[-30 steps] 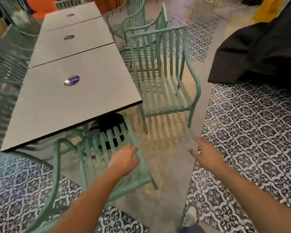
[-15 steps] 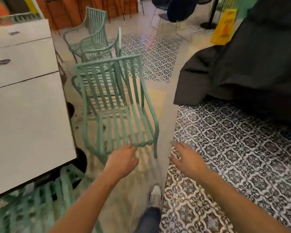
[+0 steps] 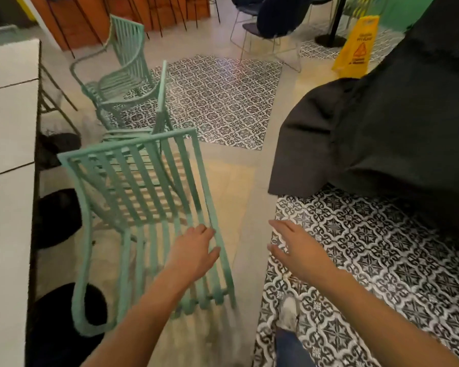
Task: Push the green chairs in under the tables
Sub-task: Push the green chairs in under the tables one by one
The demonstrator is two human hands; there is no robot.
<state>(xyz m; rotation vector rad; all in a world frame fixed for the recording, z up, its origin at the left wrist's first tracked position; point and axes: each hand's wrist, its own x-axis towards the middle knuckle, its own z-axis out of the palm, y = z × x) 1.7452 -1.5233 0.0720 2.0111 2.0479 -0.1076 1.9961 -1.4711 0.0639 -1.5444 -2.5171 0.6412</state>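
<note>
The nearest green chair [image 3: 143, 207] stands at lower centre-left of the frame, just right of the white surface [image 3: 8, 207] that runs down the left edge, its seat facing the person and not yet under the surface. The left hand [image 3: 194, 252] hangs over the seat's right side with fingers loosely spread, gripping nothing; whether it touches the slats cannot be told. The right hand [image 3: 300, 250], at lower centre-right over the patterned floor tiles [image 3: 382, 260], is open and empty. The step in hand looks like reaching for this chair. Next, each grip likely needs an armrest or the seat edge, then a push leftward. Two more green chairs [image 3: 122, 83] wait at upper left, also out from the surface.
</note>
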